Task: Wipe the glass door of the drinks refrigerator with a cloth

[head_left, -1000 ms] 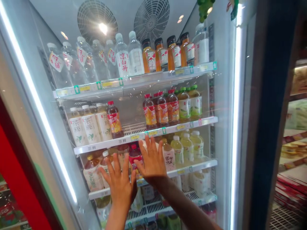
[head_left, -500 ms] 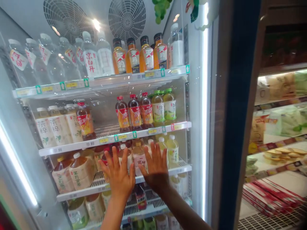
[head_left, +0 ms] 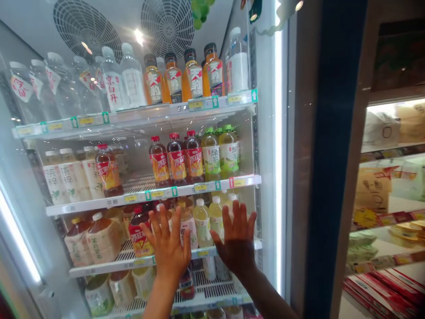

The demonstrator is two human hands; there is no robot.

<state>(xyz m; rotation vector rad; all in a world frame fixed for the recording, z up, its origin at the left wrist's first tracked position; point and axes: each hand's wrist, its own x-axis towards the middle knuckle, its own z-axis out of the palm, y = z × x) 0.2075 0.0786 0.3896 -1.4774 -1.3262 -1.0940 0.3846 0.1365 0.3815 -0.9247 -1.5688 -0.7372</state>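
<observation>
Both palms face a lit drinks cooler, with the fingers spread. My left hand is empty and overlaps the third shelf, just right of a red-labelled tea bottle. Farther right, my right hand, also empty and in shadow, covers part of some pale yellow drink bottles. Whether either hand touches a glass door in front of the shelves, I cannot tell. Above the hands stand red-capped tea bottles and green-capped tea bottles.
Clear water bottles and black-capped amber bottles fill the top shelf. A bright light strip and a dark frame edge the cooler. Beyond are shelves with paper bags and red packs.
My right hand has moved right, away from my left hand, widening the gap between them. The view has shifted slightly, so the shelves sit farther left. Both hands stay spread.
</observation>
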